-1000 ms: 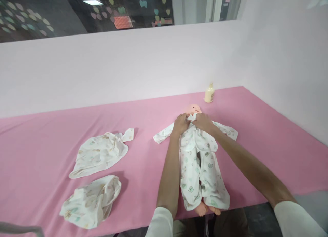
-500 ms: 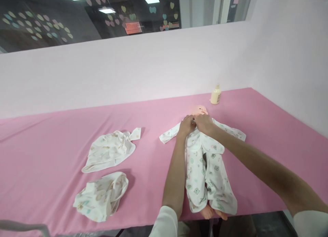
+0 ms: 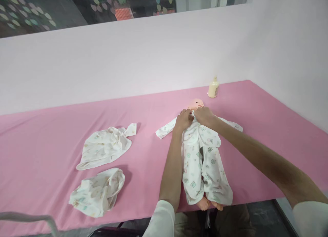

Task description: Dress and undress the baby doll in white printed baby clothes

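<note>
Pink-covered worktop, white wall beyond. One dressed doll, right of centre, long axis near to far, head farthest. Left hand, right hand: equally near, fingers curled at its neckline; whether gripping cloth, cannot tell.

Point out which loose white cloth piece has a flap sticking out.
The farther cloth piece, towards the wall: a flap juts from its right end. The nearer cloth piece, bunched up, shows none.

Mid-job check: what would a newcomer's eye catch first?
First, the doll in a white printed outfit on the pink sheet, right of centre, with left hand and right hand at its collar. Then two rumpled white cloths at picture left, and the pale bottle standing near the back wall.
</note>
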The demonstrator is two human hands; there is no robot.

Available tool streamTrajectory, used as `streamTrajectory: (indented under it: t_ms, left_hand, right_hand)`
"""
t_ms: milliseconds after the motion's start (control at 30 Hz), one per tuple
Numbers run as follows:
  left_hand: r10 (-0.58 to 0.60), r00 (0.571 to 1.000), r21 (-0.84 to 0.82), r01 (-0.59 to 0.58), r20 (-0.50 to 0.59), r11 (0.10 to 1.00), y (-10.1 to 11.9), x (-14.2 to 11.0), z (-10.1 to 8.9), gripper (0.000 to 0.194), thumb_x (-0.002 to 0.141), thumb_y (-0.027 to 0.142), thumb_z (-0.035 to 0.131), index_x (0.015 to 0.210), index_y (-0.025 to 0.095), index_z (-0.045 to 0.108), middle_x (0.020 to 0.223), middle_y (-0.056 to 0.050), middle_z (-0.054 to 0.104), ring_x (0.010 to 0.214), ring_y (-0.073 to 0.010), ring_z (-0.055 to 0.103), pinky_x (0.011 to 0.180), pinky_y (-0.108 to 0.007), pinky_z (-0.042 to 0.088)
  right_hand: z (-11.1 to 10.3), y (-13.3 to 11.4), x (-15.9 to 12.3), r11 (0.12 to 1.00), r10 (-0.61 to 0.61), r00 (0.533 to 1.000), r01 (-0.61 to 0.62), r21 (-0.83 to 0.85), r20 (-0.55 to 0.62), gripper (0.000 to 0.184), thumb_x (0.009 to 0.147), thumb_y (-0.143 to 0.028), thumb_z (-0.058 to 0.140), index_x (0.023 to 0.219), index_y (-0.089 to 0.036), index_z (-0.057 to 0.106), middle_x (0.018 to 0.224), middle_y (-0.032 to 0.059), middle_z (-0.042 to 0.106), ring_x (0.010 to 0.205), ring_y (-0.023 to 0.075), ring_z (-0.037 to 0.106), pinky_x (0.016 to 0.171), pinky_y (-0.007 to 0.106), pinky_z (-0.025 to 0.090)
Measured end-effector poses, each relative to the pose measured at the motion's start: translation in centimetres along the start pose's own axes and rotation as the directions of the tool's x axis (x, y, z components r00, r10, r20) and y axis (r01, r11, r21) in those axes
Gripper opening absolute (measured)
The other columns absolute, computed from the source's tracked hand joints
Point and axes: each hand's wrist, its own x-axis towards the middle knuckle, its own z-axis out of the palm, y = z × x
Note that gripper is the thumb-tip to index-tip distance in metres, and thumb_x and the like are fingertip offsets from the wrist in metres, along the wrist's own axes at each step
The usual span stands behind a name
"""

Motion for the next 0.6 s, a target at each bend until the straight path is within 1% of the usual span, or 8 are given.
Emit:
streamTrajectory:
  t_ms: [133,200,267,333,433,467,533,600]
  left_hand:
    - [-0.013,1.000,0.092,0.012,0.003,0.996,0.5,-0.2,-0.2,0.024,0.091,0.023,0.046,0.112,0.018,0.057,0.119,-0.013,0.057,0.112,-0.0254,0.053,0.095,-0.040,0.041]
    - [-0.009,0.999,0.107,0.013,-0.039,0.994,1.0,-0.2,-0.6,0.027,0.088,0.023,0.050,0.113,0.018,0.059,0.121,-0.014,0.057,0.116,-0.0275,0.050,0.098,-0.041,0.038]
    - [0.049,0.998,0.048,-0.047,-0.034,0.998,1.4,-0.3,-1.1,0.019,0.084,0.022,0.051,0.098,0.017,0.063,0.110,-0.011,0.060,0.109,-0.0255,0.053,0.094,-0.037,0.039]
    - [0.152,0.988,-0.080,-0.148,0.042,0.986,1.7,-0.4,-1.7,0.018,0.085,0.023,0.045,0.075,0.017,0.059,0.086,-0.006,0.059,0.087,-0.0192,0.054,0.080,-0.030,0.041]
    - [0.217,0.961,-0.255,-0.169,0.174,0.952,1.7,-0.7,-2.3,0.027,0.087,0.027,0.041,0.062,0.017,0.046,0.066,0.000,0.046,0.063,-0.0122,0.042,0.061,-0.027,0.034]
    - [0.203,0.958,-0.291,-0.139,0.204,0.947,1.6,-0.7,-2.5,0.028,0.087,0.031,0.043,0.062,0.017,0.045,0.065,0.001,0.044,0.060,-0.0113,0.039,0.059,-0.026,0.032]
    - [0.169,0.957,-0.327,-0.085,0.236,0.941,1.5,-0.8,-2.5,0.030,0.086,0.036,0.048,0.063,0.018,0.042,0.065,0.002,0.039,0.059,-0.0102,0.035,0.056,-0.026,0.028]
    - [0.157,0.962,-0.322,-0.079,0.223,0.943,1.4,-0.8,-2.3,0.032,0.084,0.036,0.052,0.061,0.018,0.037,0.063,0.003,0.034,0.058,-0.0097,0.032,0.054,-0.025,0.026]
  right_hand:
    - [0.1,1.0,0.3,0.999,0.000,1.000,0.001,0.045,-0.014,0.017,0.081,-0.009,0.057,0.091,-0.012,0.070,0.099,0.0173,0.071,0.098,0.0262,0.067,0.077,0.029,0.046]
    - [0.0,1.8,0.3,0.968,0.050,0.999,-0.045,0.248,-0.014,0.010,0.080,-0.014,0.059,0.074,-0.013,0.066,0.084,0.0125,0.070,0.087,0.0237,0.068,0.071,0.027,0.046]
    - [0.0,2.7,-0.1,0.837,0.112,0.993,-0.108,0.537,0.026,0.018,0.081,-0.016,0.057,0.063,-0.015,0.058,0.068,0.0069,0.066,0.072,0.0187,0.065,0.063,0.024,0.046]
    - [0.1,3.4,-0.7,0.602,0.137,0.987,-0.148,0.785,0.082,0.021,0.083,-0.014,0.054,0.062,-0.016,0.054,0.062,0.0037,0.061,0.063,0.0137,0.060,0.060,0.022,0.046]
    - [0.7,4.0,-1.5,0.386,0.118,0.987,-0.147,0.911,0.110,0.019,0.085,-0.010,0.051,0.067,-0.016,0.054,0.063,0.0022,0.060,0.060,0.0101,0.057,0.062,0.021,0.049]
    - [1.0,4.0,-1.7,0.349,0.115,0.987,-0.145,0.926,0.111,0.018,0.086,-0.010,0.052,0.069,-0.016,0.055,0.063,0.0018,0.060,0.060,0.0100,0.057,0.063,0.021,0.049]
    - [1.6,4.0,-1.7,0.335,0.114,0.989,-0.131,0.933,0.098,0.016,0.086,-0.011,0.054,0.071,-0.016,0.056,0.062,0.0007,0.059,0.060,0.0100,0.056,0.064,0.021,0.049]
    - [2.1,3.9,-1.6,0.368,0.122,0.989,-0.119,0.922,0.079,0.014,0.086,-0.012,0.055,0.072,-0.016,0.057,0.061,-0.0003,0.058,0.059,0.0101,0.055,0.061,0.021,0.047]
